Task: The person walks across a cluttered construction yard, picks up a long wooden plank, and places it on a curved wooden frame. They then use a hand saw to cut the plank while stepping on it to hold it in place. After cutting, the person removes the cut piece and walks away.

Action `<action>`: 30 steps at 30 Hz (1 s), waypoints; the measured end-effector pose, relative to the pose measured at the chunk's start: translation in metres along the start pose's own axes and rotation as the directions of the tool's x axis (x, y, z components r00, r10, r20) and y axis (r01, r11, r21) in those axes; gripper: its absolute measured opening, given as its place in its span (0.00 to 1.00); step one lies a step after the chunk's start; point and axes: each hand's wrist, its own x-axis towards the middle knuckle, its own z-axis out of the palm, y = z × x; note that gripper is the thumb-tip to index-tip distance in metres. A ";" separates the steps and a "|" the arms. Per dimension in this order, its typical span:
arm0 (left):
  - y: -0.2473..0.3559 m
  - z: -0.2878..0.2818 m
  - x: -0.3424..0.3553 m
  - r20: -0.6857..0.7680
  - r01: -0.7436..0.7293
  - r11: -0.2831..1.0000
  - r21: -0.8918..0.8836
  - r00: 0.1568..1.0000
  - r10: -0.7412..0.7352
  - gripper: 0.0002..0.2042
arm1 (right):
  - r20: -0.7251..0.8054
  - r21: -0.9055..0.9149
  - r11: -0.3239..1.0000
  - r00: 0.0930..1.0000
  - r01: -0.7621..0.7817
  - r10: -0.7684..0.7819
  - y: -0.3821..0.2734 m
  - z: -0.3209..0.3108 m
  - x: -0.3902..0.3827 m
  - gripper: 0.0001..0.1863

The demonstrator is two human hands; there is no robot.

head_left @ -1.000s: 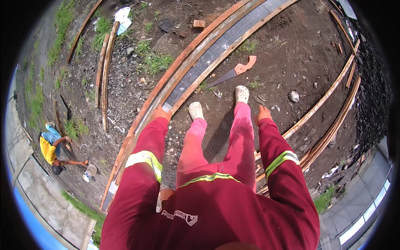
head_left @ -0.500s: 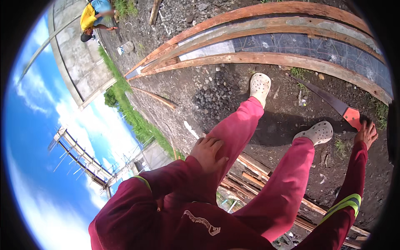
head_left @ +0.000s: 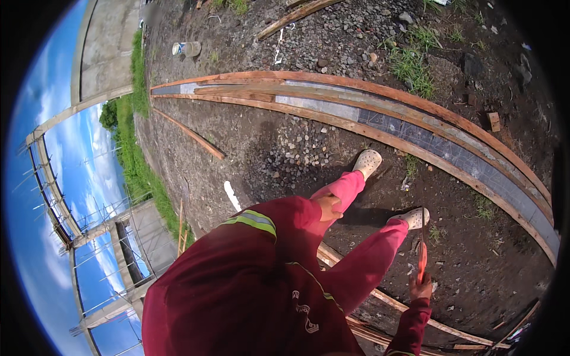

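Note:
My right hand (head_left: 421, 288) is closed around the orange handle of a hand saw (head_left: 423, 258). The saw's dark blade is seen nearly edge-on and passes in front of one of my beige perforated clogs (head_left: 414, 218). On the pink trouser leg, near the knee, rests my left hand (head_left: 329, 207), holding nothing, with its fingers laid over the cloth. Past my feet runs a long form of reddish wooden boards (head_left: 356, 126), with grey and dark sheet strips (head_left: 404, 129) between them.
Gravel (head_left: 297, 151) is heaped near my feet. More lumber (head_left: 442, 325) lies behind my legs. A bucket (head_left: 191, 48) stands at the far left, and a loose stick (head_left: 193, 135) lies nearer. Grass tufts (head_left: 414, 74), stones and a wood block (head_left: 494, 121) dot the ground beyond the boards.
My right hand has gripped the saw and lifted it off the ground, bringing it closer to my legs. My body and view have shifted, and the person in yellow no longer shows.

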 end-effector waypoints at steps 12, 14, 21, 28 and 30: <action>-0.211 -0.073 -0.221 -0.324 0.313 0.850 -0.424 0.824 -0.465 0.30 | -0.233 0.667 0.717 0.971 0.202 -0.057 -0.166 0.020 -0.096 0.05; -0.222 -0.030 -0.258 -0.132 0.307 0.684 -0.661 0.851 -0.509 0.31 | -0.293 0.537 0.773 0.934 0.339 -0.206 -0.217 0.009 -0.076 0.06; -0.284 0.141 -0.323 -0.178 0.336 0.672 -0.660 0.799 -0.575 0.22 | -0.199 0.285 0.796 0.846 0.533 -0.495 -0.355 0.017 -0.068 0.06; -0.400 0.214 -0.352 -0.358 0.193 0.956 -0.221 0.896 -0.264 0.15 | -0.086 0.163 0.912 0.926 0.377 -0.368 -0.443 0.128 -0.031 0.14; -0.439 0.200 -0.365 -0.298 0.274 0.898 -0.344 0.875 -0.381 0.15 | -0.102 -0.036 0.963 0.958 0.267 -0.269 -0.462 0.170 -0.029 0.17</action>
